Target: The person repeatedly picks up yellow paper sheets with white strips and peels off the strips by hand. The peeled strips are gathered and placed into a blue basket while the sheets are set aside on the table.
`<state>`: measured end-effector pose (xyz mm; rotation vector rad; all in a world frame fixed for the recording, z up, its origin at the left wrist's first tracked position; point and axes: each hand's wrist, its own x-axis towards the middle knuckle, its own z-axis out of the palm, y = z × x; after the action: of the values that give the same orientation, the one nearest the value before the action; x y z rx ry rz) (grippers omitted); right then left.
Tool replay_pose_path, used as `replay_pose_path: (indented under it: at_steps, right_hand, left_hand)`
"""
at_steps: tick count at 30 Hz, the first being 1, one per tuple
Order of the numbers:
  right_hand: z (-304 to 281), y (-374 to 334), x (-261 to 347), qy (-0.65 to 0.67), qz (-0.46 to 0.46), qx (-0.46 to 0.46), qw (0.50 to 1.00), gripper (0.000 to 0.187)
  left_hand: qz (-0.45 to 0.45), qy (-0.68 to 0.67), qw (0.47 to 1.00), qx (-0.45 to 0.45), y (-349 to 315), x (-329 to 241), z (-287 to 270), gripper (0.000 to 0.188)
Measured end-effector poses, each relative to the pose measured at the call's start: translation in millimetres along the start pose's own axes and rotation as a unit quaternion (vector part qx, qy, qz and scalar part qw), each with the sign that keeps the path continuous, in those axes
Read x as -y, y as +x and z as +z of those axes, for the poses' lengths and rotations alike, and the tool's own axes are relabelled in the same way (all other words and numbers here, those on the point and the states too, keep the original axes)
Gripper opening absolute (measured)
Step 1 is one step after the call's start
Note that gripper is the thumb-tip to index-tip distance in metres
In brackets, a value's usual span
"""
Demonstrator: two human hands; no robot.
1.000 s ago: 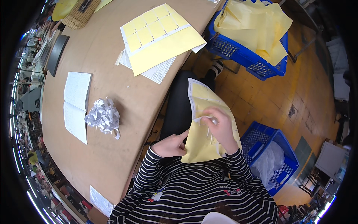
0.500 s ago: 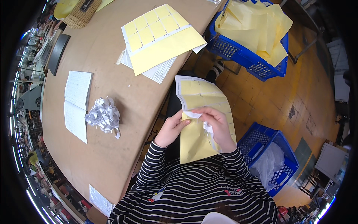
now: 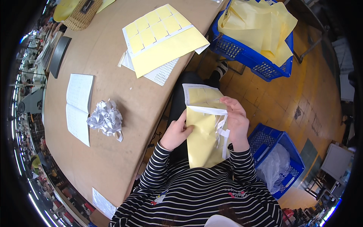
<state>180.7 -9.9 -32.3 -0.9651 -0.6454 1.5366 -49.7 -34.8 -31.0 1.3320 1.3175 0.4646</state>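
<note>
A yellow sheet [image 3: 200, 147] with white margins and dark corner marks lies over my lap, beyond the table's right edge. My left hand [image 3: 177, 132] is closed on its left edge, thumb on top. From its surface rises a white paper strip [image 3: 207, 110] with thin side pieces that dangle over the yellow. My right hand [image 3: 237, 120] grips the right end of this strip, fingers bent; the exact pinch is partly hidden. On the table, a crumpled ball of white paper strips [image 3: 106, 118] sits beside an open notebook [image 3: 80, 108] with handwritten pages.
Similar yellow sheets [image 3: 160, 41] lie on the brown table [image 3: 102, 162] over a printed white sheet [image 3: 166, 72]. Yellow paper fills a blue crate [image 3: 245, 62] at far right. Another blue crate [image 3: 261, 136] with clear plastic stands lower right. A wicker basket [image 3: 81, 17] is far left.
My right hand has moved right, drawing the white strip out taut across the sheet; more thin strips hang free. The left hand has shifted slightly and keeps hold of the sheet.
</note>
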Motion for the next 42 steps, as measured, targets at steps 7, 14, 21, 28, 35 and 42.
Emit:
replay_pose_path:
  at_steps: [7,14,21,28,35,42]
  right_hand:
    - [19,-1,14,-0.179,-0.092,0.071,0.977,0.034]
    - [47,16,0,-0.487,-0.196,0.097,0.845,0.01]
    - [51,8,-7,-0.33,-0.077,0.094,0.936,0.011]
    - [28,20,16,-0.072,0.125,0.03,0.989,0.013]
    - [9,23,30,-0.025,0.039,-0.066,0.997,0.012]
    - [-13,20,35,-0.011,0.028,-0.102,0.994,0.015]
  left_hand:
    - [-0.006,0.065,0.998,-0.001,3,-11,5,0.087]
    - [-0.014,0.105,0.994,0.036,1,-25,3,0.081]
    - [0.055,-0.171,0.964,-0.197,11,-33,13,0.026]
    - [0.02,-0.159,0.972,-0.173,15,-20,0,0.025]
    - [-0.004,-0.064,0.981,-0.183,16,-8,-6,0.024]
    - [0.035,-0.245,0.941,-0.23,25,-6,-18,0.026]
